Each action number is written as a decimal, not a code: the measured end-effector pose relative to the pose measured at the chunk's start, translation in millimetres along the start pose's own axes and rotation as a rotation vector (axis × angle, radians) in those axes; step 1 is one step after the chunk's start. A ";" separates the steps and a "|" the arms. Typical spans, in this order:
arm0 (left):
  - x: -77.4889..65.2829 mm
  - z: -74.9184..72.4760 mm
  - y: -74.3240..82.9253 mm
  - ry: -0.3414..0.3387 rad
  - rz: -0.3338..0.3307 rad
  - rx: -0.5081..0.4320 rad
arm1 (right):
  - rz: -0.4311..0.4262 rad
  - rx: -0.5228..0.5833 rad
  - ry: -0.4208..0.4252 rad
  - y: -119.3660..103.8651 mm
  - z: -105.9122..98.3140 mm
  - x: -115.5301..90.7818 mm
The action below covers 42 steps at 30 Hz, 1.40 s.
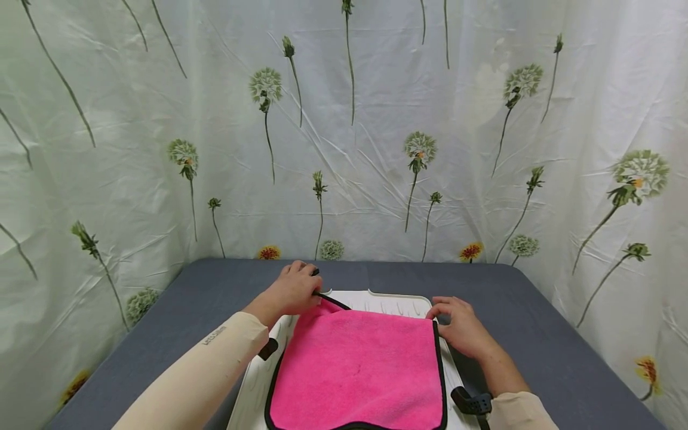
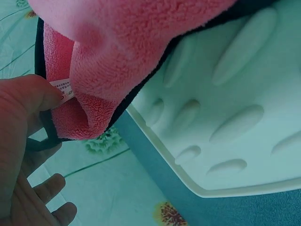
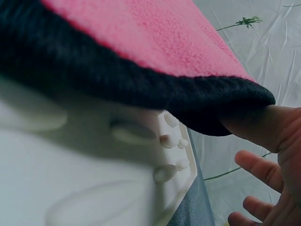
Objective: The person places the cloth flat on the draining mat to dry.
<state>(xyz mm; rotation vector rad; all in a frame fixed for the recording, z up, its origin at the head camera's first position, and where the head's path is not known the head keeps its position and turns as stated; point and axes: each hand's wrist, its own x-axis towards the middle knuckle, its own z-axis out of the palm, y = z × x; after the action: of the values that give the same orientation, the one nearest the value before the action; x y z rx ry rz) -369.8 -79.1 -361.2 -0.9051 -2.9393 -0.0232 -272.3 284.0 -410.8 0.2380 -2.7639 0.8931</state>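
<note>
A pink fleecy towel with a black edge hangs over a white plastic washboard with raised oval ridges. At the towel's far left corner, my left hand pinches the black edging. The left wrist view shows the thumb by a small white label, with the other fingers spread below. My right hand holds the far right corner; in the right wrist view the thumb is at the black edge and the remaining fingers are loosely bent. Both corners are lifted, and the towel hides most of the board.
The board lies on a dark grey table. Behind and around it hangs a white curtain printed with dandelions. Black straps with small devices sit on the wrists, over pale sleeves.
</note>
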 end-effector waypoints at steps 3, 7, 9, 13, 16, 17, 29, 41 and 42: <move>-1.3 -1.2 -2.3 0.016 -0.003 -0.005 | 0.003 0.002 0.008 0.1 -0.4 0.0; -2.9 -1.0 -5.5 0.038 -0.011 -0.004 | 0.021 -0.001 0.011 0.2 -0.9 0.4; -3.4 -1.2 -7.0 0.045 -0.016 -0.006 | 0.040 0.001 0.004 -0.1 -1.1 0.6; -4.1 -3.2 -10.1 0.044 -0.033 -0.016 | 0.056 0.009 -0.003 -1.7 -2.0 0.7; -4.4 -7.0 -13.1 0.043 -0.052 -0.019 | 0.044 0.015 0.007 -3.0 -3.4 0.4; -4.6 -8.4 -14.4 0.046 -0.057 -0.017 | 0.038 0.017 0.013 -3.1 -3.8 0.4; -8.1 -11.6 -29.5 0.058 -0.124 -0.022 | -0.011 0.027 0.084 -0.3 -3.1 -1.1; -10.9 1.7 -26.0 0.054 -0.191 -0.026 | 0.018 -0.016 0.019 -1.3 2.2 -1.9; -12.3 2.4 -26.2 0.057 -0.200 -0.027 | 0.015 -0.017 0.016 -1.2 1.8 -1.6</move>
<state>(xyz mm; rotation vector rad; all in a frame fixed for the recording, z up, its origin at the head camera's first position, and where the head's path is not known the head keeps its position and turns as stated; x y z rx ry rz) -374.6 -107.6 -364.3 -0.5986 -2.9697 -0.0979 -270.8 282.2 -412.0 0.2060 -2.7610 0.8709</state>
